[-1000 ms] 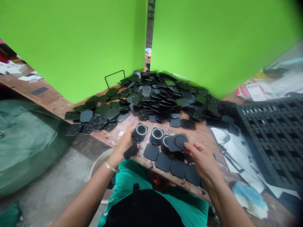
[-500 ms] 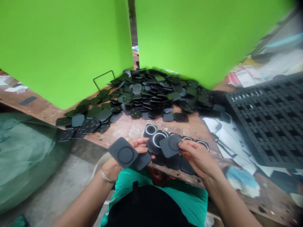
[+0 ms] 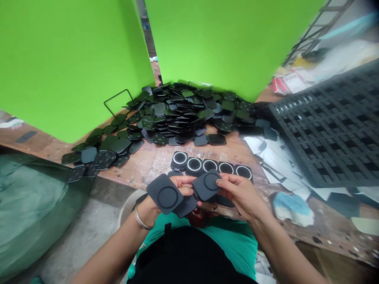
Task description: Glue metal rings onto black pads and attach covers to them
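Note:
Between my hands is a dark grey folding charger made of square panels, with ring marks on at least two of them. My left hand is closed around its left and middle part, with fingers partly hidden behind the panels. With thumb and fingers, my right hand pinches the edge of the right-hand panel. Just beyond, a row of dark square pads with white rings lies on the wooden table, partly covered by my hands and the charger.
A large pile of black square panels spreads in front of green boards. To the right are a black slatted crate, white scraps and a blue-white sponge-like lump. A green sack bulges at left.
My right hand has brought its panel in against the panels in my left hand. The white ring that showed between my hands is out of sight. The camera view has shifted slightly.

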A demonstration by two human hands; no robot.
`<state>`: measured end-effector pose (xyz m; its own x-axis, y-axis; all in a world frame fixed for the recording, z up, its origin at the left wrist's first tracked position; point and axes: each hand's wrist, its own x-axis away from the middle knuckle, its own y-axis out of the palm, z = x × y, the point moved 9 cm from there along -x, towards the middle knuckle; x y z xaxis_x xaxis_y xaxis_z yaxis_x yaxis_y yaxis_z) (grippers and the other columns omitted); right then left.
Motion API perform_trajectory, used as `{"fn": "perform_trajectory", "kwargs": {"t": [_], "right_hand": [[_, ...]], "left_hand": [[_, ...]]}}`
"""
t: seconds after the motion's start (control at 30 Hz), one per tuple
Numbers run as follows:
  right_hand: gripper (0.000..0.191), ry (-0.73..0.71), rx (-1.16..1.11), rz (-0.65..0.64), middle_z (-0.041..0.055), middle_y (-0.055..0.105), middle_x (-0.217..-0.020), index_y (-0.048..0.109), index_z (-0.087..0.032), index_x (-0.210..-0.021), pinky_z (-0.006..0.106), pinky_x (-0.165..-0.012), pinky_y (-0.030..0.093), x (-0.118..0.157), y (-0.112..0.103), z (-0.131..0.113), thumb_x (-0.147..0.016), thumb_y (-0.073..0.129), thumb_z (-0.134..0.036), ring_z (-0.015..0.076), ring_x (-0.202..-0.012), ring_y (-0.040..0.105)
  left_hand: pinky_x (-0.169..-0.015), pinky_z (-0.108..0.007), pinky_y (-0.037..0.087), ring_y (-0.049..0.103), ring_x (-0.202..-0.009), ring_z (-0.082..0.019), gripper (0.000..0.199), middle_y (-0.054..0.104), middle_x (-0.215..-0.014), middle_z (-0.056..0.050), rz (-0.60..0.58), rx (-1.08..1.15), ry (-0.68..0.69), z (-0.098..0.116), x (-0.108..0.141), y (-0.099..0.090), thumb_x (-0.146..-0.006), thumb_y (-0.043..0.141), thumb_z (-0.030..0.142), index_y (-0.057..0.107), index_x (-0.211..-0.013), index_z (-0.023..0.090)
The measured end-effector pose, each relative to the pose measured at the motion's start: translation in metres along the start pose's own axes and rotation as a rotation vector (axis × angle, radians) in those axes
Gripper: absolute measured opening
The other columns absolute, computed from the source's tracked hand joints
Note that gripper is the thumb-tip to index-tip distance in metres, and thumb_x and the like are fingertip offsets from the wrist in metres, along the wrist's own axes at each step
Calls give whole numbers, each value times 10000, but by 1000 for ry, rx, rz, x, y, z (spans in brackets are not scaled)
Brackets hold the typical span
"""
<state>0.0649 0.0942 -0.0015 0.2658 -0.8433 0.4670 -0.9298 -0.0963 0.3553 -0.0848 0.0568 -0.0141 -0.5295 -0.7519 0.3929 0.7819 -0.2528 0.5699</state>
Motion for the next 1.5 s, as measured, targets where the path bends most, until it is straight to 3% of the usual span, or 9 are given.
{"fn": "perform_trajectory", "kwargs": {"t": [0.47, 0.9, 1.13, 1.27, 1.5], "right_hand": [[422, 2, 24, 52, 44, 719, -851, 571, -157, -472, 250, -635, 515, 4, -6, -2, -474, 933, -374, 133, -693, 613], [406, -26, 73, 66, 71, 727, -908, 590, -164, -472, 267, -631, 522, 3, -6, -3, -472, 927, -391, 167, -730, 628], [412, -41, 99, 81, 56, 719, -875, 585, -161, -456, 241, -580, 475, 5, -7, -5, -477, 922, -398, 123, -655, 580], [414, -33, 103, 95, 62, 722, -884, 605, -165, -468, 264, -612, 495, 6, -5, -7, -445, 932, -419, 144, -687, 600], [423, -52, 129, 123, 75, 710, -915, 609, -166, -462, 275, -609, 504, 8, -5, -11, -423, 933, -435, 161, -705, 600]], "left_hand": [[-698, -302, 619, 741, -807, -240, 533, 741, -1021, -151, 5, -32, -24, -3, -1, 3, -810, 769, 250, 616, -1315, 174], [-701, -293, 614, 742, -801, -242, 517, 745, -1024, -140, 30, -39, -17, -1, 3, 6, -812, 766, 262, 630, -1304, 178], [-720, -294, 611, 739, -814, -225, 516, 733, -1058, -146, 11, -44, -8, -2, 1, 3, -815, 764, 264, 622, -1305, 186], [-718, -303, 612, 738, -809, -229, 520, 729, -1074, -147, 10, -48, -8, -1, 2, 4, -810, 768, 266, 623, -1303, 190], [-676, -278, 600, 737, -770, -223, 472, 743, -1018, -131, 104, -61, -5, 1, 5, 5, -833, 748, 330, 651, -1271, 182]]}}
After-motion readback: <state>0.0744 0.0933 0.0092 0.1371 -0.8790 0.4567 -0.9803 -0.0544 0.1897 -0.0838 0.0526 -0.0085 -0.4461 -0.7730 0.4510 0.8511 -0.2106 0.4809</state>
